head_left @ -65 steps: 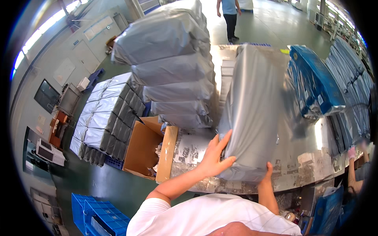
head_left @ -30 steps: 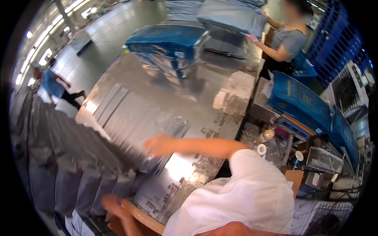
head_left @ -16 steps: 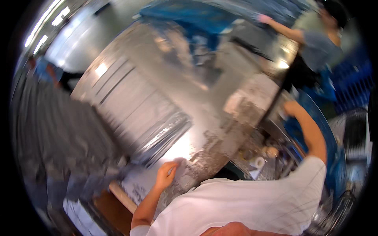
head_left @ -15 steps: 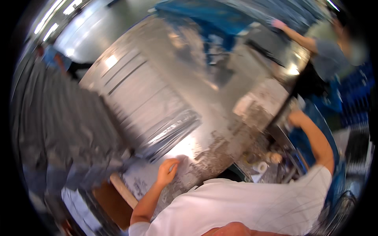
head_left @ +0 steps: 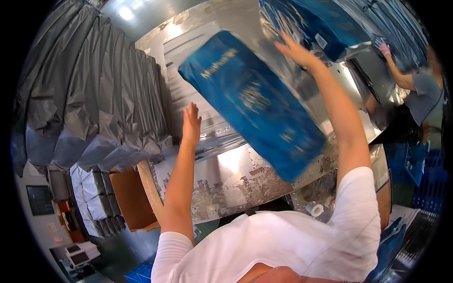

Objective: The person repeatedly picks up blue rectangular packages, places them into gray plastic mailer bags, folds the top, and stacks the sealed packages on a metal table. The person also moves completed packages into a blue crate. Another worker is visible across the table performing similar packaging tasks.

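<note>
A long blue plastic package with gold print lies slantwise over the middle of the metal table, its near end smeared by motion. I cannot tell whether it rests on the table or is in the air. Left of it, my left hand is raised with fingers stretched and nothing in them. My right hand reaches past its far right side, fingers spread and apart from it. Beneath the package, partly hidden, is a flat grey plastic bag.
Tall grey plastic-wrapped bundles crowd the left side. More blue packages stand at the far right, near a co-worker's gloved hand. A tape roll sits by the table's near edge. A cardboard box stands at lower left.
The blue package has come over the grey bag. My right hand has moved from the right side to the far side of the table, and my left hand has reached forward. The view has turned.
</note>
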`<move>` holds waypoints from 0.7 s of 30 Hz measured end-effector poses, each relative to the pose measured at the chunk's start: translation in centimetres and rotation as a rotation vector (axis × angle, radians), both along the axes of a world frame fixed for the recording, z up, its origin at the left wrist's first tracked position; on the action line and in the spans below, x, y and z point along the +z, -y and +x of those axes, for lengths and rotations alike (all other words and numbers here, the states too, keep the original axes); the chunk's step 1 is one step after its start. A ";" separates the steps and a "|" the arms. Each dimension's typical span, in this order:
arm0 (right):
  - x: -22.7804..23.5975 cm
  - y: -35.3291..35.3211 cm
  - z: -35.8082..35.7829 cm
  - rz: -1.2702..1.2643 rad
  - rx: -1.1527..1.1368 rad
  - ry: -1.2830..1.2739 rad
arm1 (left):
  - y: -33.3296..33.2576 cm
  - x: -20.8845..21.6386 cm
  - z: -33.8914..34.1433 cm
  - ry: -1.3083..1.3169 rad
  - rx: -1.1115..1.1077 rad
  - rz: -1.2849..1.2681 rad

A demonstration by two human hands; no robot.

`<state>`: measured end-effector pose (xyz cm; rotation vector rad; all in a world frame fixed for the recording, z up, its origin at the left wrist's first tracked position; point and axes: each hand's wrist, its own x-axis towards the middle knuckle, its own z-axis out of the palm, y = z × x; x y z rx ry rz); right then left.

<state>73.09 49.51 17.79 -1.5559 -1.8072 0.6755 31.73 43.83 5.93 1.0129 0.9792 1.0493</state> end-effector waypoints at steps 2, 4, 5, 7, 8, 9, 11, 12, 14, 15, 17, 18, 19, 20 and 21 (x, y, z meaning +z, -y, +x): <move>-12.0 2.3 1.9 -0.506 0.019 -0.033 | 1.5 -2.3 1.2 -0.057 -0.064 -0.154; -16.7 7.0 -5.1 -0.684 0.172 -0.739 | 4.1 -7.2 1.4 0.014 -0.157 -0.140; -20.4 9.1 -7.1 -0.753 0.096 -1.024 | 6.0 -9.2 2.0 0.013 -0.066 -0.211; -18.5 10.2 -10.9 -0.399 0.147 -0.905 | 7.0 -5.0 3.9 0.091 0.130 -0.147; -20.1 9.5 -11.6 -0.333 0.150 -0.901 | 6.9 -5.3 3.8 0.069 0.164 -0.158; -21.1 9.1 -12.4 -0.267 0.154 -0.893 | 6.7 -5.9 3.5 0.051 0.200 -0.167; -19.6 8.5 -15.4 -0.219 -0.087 -0.871 | 6.4 -6.1 2.6 0.020 0.211 -0.195; -19.3 7.5 -15.7 -0.177 -0.159 -0.736 | 6.0 -5.5 2.5 0.005 0.171 -0.205; -18.6 5.8 -16.3 -0.082 -0.178 -0.511 | 5.5 -7.4 1.0 0.001 0.260 -0.030; -18.7 5.5 -15.9 -0.039 -0.140 -0.418 | 5.8 -8.5 0.5 -0.156 0.307 0.035; -18.1 5.4 -15.7 -0.039 -0.064 -0.414 | 5.6 -9.1 -0.1 -0.469 0.385 0.185; -18.0 5.7 -14.9 -0.097 -0.038 -0.490 | 5.7 -5.9 0.9 -0.361 0.259 -0.054; -17.8 6.5 -15.2 -0.166 0.010 -0.568 | 6.2 -4.9 0.5 -0.341 0.274 -0.067; -17.6 7.4 -15.7 -0.225 0.013 -0.615 | 6.5 -4.4 -0.1 -0.320 0.291 -0.084; -17.5 8.6 -16.1 -0.290 0.013 -0.661 | 6.9 -4.6 -0.8 -0.299 0.307 -0.106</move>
